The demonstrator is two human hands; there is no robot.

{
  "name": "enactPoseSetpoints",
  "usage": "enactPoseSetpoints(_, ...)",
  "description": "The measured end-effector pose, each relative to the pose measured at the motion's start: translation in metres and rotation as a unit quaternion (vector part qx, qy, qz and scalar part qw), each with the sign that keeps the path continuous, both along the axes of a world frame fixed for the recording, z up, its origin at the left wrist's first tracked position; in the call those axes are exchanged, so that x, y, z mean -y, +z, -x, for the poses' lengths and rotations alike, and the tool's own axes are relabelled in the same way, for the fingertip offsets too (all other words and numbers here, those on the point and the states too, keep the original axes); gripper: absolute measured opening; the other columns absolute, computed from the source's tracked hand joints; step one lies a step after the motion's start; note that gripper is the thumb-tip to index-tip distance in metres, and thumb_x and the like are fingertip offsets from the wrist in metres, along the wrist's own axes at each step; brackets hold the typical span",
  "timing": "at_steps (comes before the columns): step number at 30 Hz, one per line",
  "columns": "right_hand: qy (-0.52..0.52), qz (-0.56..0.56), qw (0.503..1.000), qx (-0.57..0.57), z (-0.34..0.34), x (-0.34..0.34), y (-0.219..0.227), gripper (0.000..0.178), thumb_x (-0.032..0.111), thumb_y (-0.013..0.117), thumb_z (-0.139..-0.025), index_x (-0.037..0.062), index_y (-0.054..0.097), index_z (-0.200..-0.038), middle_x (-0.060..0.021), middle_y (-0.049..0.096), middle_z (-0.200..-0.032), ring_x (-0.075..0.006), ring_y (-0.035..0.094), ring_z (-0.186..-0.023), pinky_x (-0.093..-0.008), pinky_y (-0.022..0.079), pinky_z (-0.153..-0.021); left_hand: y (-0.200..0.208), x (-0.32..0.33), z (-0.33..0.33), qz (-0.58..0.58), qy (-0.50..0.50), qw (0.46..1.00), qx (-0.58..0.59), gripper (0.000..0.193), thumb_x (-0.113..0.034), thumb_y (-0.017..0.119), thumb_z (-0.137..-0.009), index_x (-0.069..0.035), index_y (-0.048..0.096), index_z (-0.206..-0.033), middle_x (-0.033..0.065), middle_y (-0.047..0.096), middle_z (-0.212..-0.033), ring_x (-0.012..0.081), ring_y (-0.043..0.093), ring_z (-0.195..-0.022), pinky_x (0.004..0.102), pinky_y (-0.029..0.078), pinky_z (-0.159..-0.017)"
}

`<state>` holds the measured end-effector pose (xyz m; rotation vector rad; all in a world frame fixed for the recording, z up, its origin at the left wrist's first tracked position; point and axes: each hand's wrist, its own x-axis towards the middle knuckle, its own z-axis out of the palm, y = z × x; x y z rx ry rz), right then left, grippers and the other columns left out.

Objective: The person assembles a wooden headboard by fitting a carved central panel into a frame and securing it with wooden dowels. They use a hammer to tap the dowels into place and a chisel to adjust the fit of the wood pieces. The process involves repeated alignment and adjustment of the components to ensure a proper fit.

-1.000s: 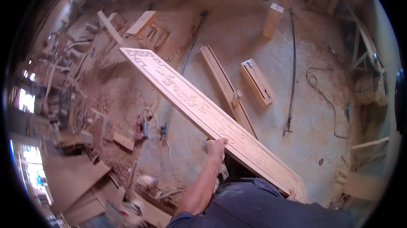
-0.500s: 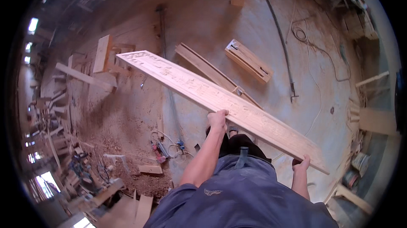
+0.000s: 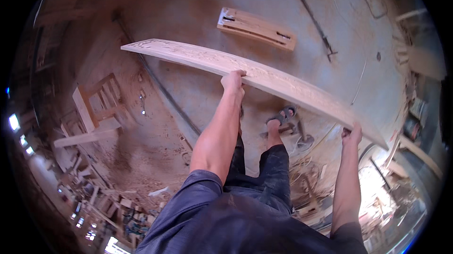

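Observation:
I carry a long pale wooden board (image 3: 288, 85) across in front of me, its upper face carved with a raised pattern. Its left end reaches farther out than its right end, which lies nearer to me. My left hand (image 3: 232, 83) is closed on the near edge around the middle, thumb over the top. Toward the right end, my right hand (image 3: 352, 135) grips the same edge. The fingers under the board are partly hidden. Below the board one of my sandalled feet (image 3: 283, 114) shows on the floor.
Beyond the board lies a slotted wooden block (image 3: 257, 28), with a long metal bar clamp (image 3: 309, 15) to its right. Another dark bar (image 3: 165, 94) runs under the board's left part. A wooden frame (image 3: 86, 110) stands at left; wood scraps (image 3: 101, 202) crowd the lower left.
My view has turned and moved forward, so the floor objects have shifted. The board stays in both hands, and its right end sits higher in view. A stepping foot now shows beneath it.

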<state>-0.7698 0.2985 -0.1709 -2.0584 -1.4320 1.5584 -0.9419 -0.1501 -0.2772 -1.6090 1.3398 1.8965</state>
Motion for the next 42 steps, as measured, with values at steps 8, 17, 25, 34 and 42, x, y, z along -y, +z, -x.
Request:
enactPoseSetpoints(8, -0.058, -0.022, 0.994, 0.089, 0.029, -0.010, -0.085, 0.027, 0.017, 0.069, -0.074, 0.0009, 0.057, -0.092, -0.0090, 0.056, -0.068, -0.0162, 0.049, -0.047, -0.0285, 0.032, -0.038, -0.079, -0.012, 0.017, 0.048, -0.073, 0.992, 0.095, 0.030, -0.010, 0.071, -0.075, -0.001, 0.061, -0.101, 0.0118, 0.062, -0.092, 0.0238, 0.061, -0.077, 0.0388, 0.049, -0.051)
enactPoseSetpoints(17, -0.153, -0.052, 0.982, 0.099, -0.014, -0.076, -0.178, 0.022, 0.018, 0.067, -0.073, 0.0088, 0.056, -0.090, -0.0048, 0.054, -0.075, -0.0139, 0.045, -0.051, -0.0274, 0.030, -0.040, -0.058, -0.077, 0.017, 0.139, -0.117, 0.960, 0.212, 0.069, -0.016, 0.077, -0.067, 0.011, 0.049, -0.124, 0.0262, 0.043, -0.132, 0.0328, 0.043, -0.120, 0.0395, 0.052, -0.086)
enactPoseSetpoints(25, -0.085, 0.021, 0.986, 0.144, -0.025, -0.104, -0.215, 0.019, 0.023, 0.068, -0.074, 0.0123, 0.056, -0.085, -0.0028, 0.049, -0.067, -0.0136, 0.039, -0.047, -0.0262, 0.027, -0.039, -0.066, -0.096, 0.013, 0.227, -0.126, 0.949, 0.181, 0.058, -0.013, 0.074, -0.070, 0.010, 0.055, -0.120, 0.0215, 0.054, -0.122, 0.0307, 0.061, -0.097, 0.0350, 0.055, -0.081)
enactPoseSetpoints(34, -0.092, -0.017, 0.988, 0.127, -0.048, -0.129, -0.263, 0.029, 0.019, 0.067, -0.077, 0.0057, 0.058, -0.101, -0.0067, 0.061, -0.084, -0.0185, 0.058, -0.064, -0.0274, 0.039, -0.046, -0.092, -0.027, 0.033, 0.100, -0.046, 0.986, 0.123, 0.024, -0.013, 0.070, -0.078, -0.001, 0.063, -0.098, 0.0082, 0.061, -0.092, 0.0182, 0.056, -0.073, 0.0317, 0.046, -0.061)
enactPoseSetpoints(42, 0.019, 0.038, 0.986, 0.159, -0.038, -0.065, -0.237, 0.052, 0.037, 0.069, -0.081, 0.0122, 0.057, -0.125, -0.0084, 0.058, -0.110, -0.0248, 0.055, -0.096, -0.0348, 0.046, -0.077, -0.144, 0.116, 0.053, 0.132, -0.176, 0.974, 0.048, 0.036, -0.020, 0.049, -0.096, 0.000, 0.051, -0.127, 0.0190, 0.054, -0.124, 0.0300, 0.055, -0.111, 0.0463, 0.045, -0.102)
